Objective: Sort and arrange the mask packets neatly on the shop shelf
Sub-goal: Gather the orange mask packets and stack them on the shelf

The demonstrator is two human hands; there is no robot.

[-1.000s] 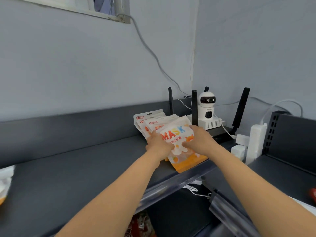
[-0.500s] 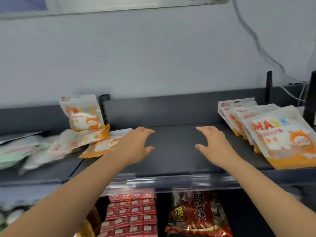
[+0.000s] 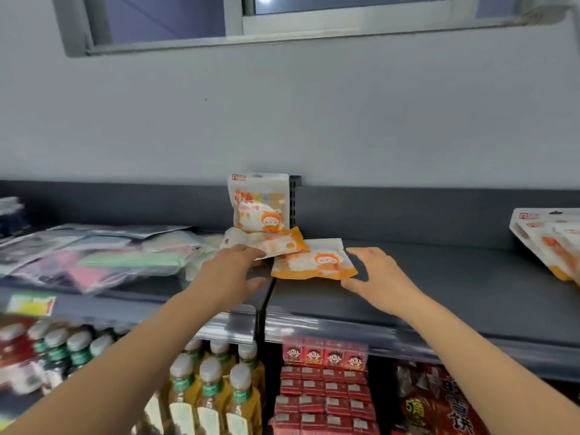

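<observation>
Three white-and-orange mask packets sit at the middle of the dark grey shelf (image 3: 439,284). One packet (image 3: 259,202) stands upright against the back panel. A second packet (image 3: 276,243) lies tilted below it, and a third packet (image 3: 314,262) lies flat to its right. My left hand (image 3: 232,271) is open, its fingertips at the left end of the tilted packet. My right hand (image 3: 373,274) is open just right of the flat packet, holding nothing. A neat stack of the same packets (image 3: 546,240) leans at the far right.
A jumble of clear-wrapped packets (image 3: 103,255) in pink, green and grey covers the left part of the shelf. Below the shelf stand bottles (image 3: 207,390), red snack boxes (image 3: 323,387) and a red bag (image 3: 439,403). A window is set in the wall above.
Both hands let go of the stack at the right and moved left along the shelf. They now reach the loose orange packets at the middle, and the view has swung left with them.
</observation>
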